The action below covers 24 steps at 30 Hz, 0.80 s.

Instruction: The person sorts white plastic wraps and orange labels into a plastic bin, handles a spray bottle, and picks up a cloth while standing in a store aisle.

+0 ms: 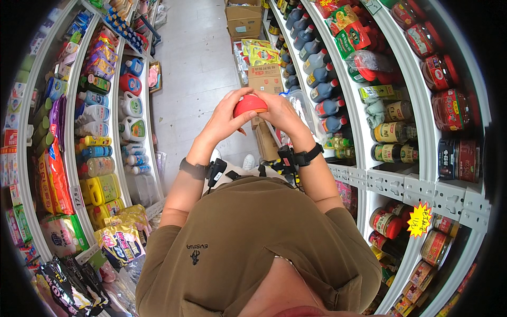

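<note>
A red rounded object point(250, 104) with an orange lower edge is held in front of my chest, above the aisle. My left hand point(225, 115) grips it from the left, its thumb across the lower front. On the other side my right hand point(278, 108) closes around it, with the fingers over the top. Both hands cover much of the object, so I cannot tell exactly what it is. Close beyond my right hand are a cardboard carton point(264, 77) and a clear plastic container point(303, 107).
Shelves of detergent bottles point(132, 105) line the left side. Along the right, shelves carry dark sauce bottles point(319, 76) and red-lidded jars point(437, 71). Yellow pouches point(263, 54) and stacked cardboard boxes point(243, 20) stand on the right of the grey tiled floor point(192, 59).
</note>
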Each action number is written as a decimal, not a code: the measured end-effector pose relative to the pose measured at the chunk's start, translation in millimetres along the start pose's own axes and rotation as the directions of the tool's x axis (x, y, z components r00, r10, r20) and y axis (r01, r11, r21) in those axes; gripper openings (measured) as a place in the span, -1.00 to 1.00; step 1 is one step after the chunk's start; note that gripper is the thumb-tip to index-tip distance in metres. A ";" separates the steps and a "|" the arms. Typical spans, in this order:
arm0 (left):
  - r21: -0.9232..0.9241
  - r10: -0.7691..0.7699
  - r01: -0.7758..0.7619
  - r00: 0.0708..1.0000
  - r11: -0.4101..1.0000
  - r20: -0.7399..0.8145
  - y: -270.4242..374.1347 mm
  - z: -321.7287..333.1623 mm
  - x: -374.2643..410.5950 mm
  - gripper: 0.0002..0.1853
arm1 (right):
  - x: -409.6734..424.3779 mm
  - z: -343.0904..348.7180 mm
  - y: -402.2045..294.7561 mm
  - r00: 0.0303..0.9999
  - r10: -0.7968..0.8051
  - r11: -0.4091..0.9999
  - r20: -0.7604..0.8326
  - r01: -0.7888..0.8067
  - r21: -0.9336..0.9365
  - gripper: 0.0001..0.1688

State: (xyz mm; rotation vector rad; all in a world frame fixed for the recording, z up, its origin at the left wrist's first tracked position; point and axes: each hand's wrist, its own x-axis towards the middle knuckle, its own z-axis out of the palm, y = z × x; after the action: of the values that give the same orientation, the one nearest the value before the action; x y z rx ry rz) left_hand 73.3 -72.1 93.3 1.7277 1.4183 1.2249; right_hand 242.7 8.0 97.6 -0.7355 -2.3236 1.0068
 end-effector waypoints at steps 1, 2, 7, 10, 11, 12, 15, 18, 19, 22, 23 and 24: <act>-0.033 -0.051 0.051 0.999 0.998 -0.005 -0.1 -1.0 -0.3 -0.41 | -0.4 -1.9 0.1 1.000 0.022 1.000 0.012 -0.022 0.002 -0.62; -0.067 -0.102 0.101 0.995 0.993 -0.009 1.0 -2.6 -0.7 -0.38 | -1.1 -4.1 0.7 0.999 0.044 0.999 0.024 -0.044 0.005 -0.64; 0.018 -0.064 0.064 0.998 0.998 0.006 1.8 -12.1 -0.3 -0.44 | -2.1 -8.8 5.9 0.997 0.045 0.999 0.058 -0.046 0.019 -0.71; -0.042 -0.061 0.061 0.998 0.997 -0.002 4.5 -11.1 -0.5 -0.54 | -3.0 -8.5 7.8 0.996 0.046 0.997 0.072 -0.049 0.051 -0.71; -0.073 -0.093 0.093 0.996 0.993 -0.005 7.7 -10.9 -0.3 -0.57 | -3.1 -9.4 6.2 0.996 0.051 0.997 0.077 -0.055 0.058 -0.70; -0.104 -0.126 0.125 0.992 0.987 -0.005 9.3 -10.4 -0.8 -0.60 | -3.8 -9.9 5.0 0.995 0.057 0.996 0.082 -0.063 0.066 -0.69; -0.011 -0.061 0.061 0.998 0.998 -0.003 5.7 -11.6 0.2 -0.62 | -4.6 -8.9 4.3 0.994 0.065 0.990 0.092 -0.076 0.123 -0.62; -0.029 -0.086 0.085 0.996 0.996 -0.008 9.7 -10.4 0.1 -0.61 | -5.1 -8.3 5.3 0.990 0.088 0.986 0.113 -0.103 0.134 -0.60; -0.040 -0.085 0.084 0.996 0.996 -0.009 10.1 -9.6 0.2 -0.59 | -5.2 -7.0 7.4 0.993 0.069 0.985 0.091 -0.082 0.151 -0.59; -0.063 -0.063 0.061 0.998 0.996 -0.028 11.3 -6.9 -0.1 -0.56 | -5.4 -4.5 9.8 0.992 0.091 0.966 0.087 -0.109 0.234 -0.58; -0.065 -0.043 0.040 0.998 0.997 -0.043 12.8 -5.3 -0.5 -0.55 | -5.9 -6.1 7.6 0.980 0.150 0.943 0.129 -0.181 0.281 -0.58; -0.065 -0.021 0.017 0.998 0.998 -0.059 13.7 -4.7 -0.8 -0.55 | -5.3 -7.9 4.6 0.964 0.203 0.912 0.173 -0.251 0.324 -0.59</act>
State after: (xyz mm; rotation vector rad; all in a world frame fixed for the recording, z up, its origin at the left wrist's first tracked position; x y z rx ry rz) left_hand 74.8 -77.0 106.9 1.6430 1.4103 1.3077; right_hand 252.8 11.2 97.7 -0.8272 -2.1182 1.5640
